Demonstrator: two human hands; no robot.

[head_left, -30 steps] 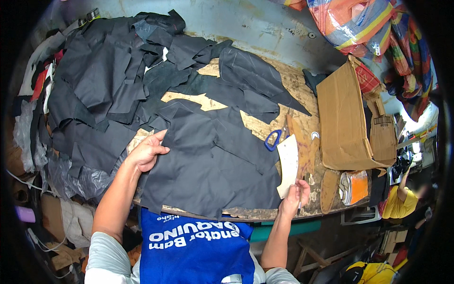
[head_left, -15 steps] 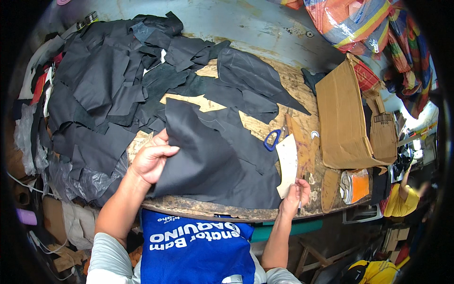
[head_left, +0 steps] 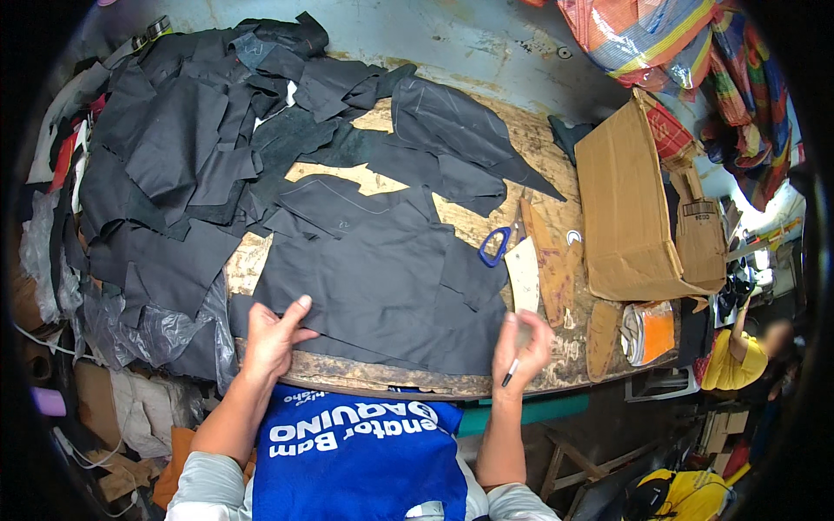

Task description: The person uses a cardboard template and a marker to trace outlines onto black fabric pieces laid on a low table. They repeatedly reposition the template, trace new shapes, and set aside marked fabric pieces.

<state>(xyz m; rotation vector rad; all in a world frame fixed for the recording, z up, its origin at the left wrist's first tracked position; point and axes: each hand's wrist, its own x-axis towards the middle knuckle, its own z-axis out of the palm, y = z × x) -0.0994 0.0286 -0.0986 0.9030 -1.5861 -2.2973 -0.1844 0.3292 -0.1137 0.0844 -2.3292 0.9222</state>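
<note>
One pen [head_left: 510, 374] is gripped in the right hand [head_left: 525, 344]. Left hand [head_left: 280, 335]: grip looks released, digits spread at the near-left edge of the black sheet [head_left: 373, 278]. Sheet is laid out on the worktop [head_left: 563, 363]; judged light, limp, easily creased; best taken by both near corners. Cream pattern [head_left: 523, 271] by right hand, scissors [head_left: 506, 240] beside its far end.

Tabletop [head_left: 569, 360]: bright, even light, soft shadows
Black sheets [head_left: 365, 278]: faint sheen, folds readable
Clear plastic [head_left: 161, 339]: small glints
Right background [head_left: 764, 259]: white glare, blown out (brightest spot)
Floor [head_left: 608, 437]: dim, murky detail
Fisheye rim: black corners, tabletop edge bowed
</note>
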